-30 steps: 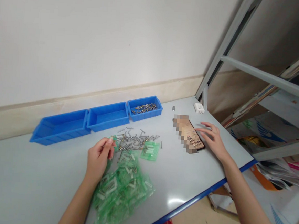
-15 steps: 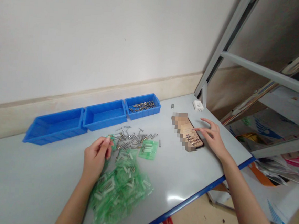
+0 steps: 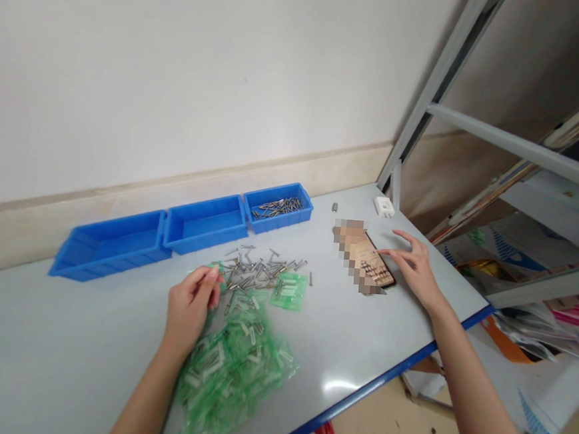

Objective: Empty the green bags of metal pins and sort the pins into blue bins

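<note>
"Bench?"

"Light grey workbench (image 3: 58, 352), blue front edge (image 3: 370, 400), set against a wall. Bare top runs left of the left hand and between the bags and the front edge."

"Containers?"

"Three blue plastic parts bins (image 3: 206, 224) in a row along the wall; the rightmost holds metal pins (image 3: 277, 209)."

"Loose stock?"

"Heap of green plastic bags (image 3: 231, 379) holding metal parts, one flat green bag (image 3: 288, 290) beside it, and loose metal pins (image 3: 260, 271) spread just in front of the bins."

"Hands?"

"Left hand (image 3: 189, 313): pinched shut on a small green bag (image 3: 204, 268), above the heap. Right hand (image 3: 415, 270): open, fingers spread, at a phone's (image 3: 369, 263) right edge; contact cannot be told."

"Writing?"

"None legible; the phone's screen is partly pixelated. Behind it lie a white plug adapter (image 3: 384, 207) and a small metal cylinder (image 3: 335, 207)."
</note>
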{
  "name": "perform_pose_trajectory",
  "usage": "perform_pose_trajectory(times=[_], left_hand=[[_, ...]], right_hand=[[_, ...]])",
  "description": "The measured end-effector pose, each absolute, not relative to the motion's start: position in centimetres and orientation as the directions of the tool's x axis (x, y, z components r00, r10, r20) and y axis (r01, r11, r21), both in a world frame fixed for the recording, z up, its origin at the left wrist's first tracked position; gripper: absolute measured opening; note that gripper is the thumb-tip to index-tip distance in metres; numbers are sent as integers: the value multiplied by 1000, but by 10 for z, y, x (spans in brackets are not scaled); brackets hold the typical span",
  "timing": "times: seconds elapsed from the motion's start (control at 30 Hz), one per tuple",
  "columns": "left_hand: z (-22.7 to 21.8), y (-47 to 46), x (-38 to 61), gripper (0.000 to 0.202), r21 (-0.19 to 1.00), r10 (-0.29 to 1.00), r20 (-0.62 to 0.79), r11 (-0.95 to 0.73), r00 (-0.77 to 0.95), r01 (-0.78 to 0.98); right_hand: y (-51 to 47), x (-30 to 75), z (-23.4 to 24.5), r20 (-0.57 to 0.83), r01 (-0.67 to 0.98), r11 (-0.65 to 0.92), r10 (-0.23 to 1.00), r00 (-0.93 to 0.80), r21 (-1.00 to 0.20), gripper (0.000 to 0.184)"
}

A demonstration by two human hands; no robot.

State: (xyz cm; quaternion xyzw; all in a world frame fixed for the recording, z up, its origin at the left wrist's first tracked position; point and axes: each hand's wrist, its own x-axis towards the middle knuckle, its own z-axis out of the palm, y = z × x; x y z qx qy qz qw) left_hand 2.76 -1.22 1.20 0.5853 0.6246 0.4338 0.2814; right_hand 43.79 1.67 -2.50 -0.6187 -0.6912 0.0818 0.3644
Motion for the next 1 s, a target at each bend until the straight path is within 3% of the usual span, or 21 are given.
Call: perform_pose_trajectory(times=[0.17,0.33,0.53,0.6,0.7,0.8,1.0], left_hand=[[13,-13,28,29,870,975,161,-67,-152,488],[14,-14,29,30,867,974,176,-86,-140,491],[13,-14,29,30,869,975,181,-97,-130,484],[13,-15,29,31,870,974,184,-100,-129,483],[13,-15,29,31,867,974,187,-103,-128,487],[12,-15,28,31,868,974,189,-106,-126,486],[12,-14,25,31,866,971,196,-105,-138,489]], right_hand=[[16,439,-24,407,796,234,913,16,-557,37],[15,438,-18,516,784,262,852,85,-563,37],[16,401,2,613,779,375,790,15,-503,31],[14,368,12,604,746,438,795,-60,-501,28],[14,305,22,476,675,553,817,-324,-489,26],[22,250,23,358,595,670,742,-567,-444,27],[43,210,25,320,499,692,701,-637,-521,39]])
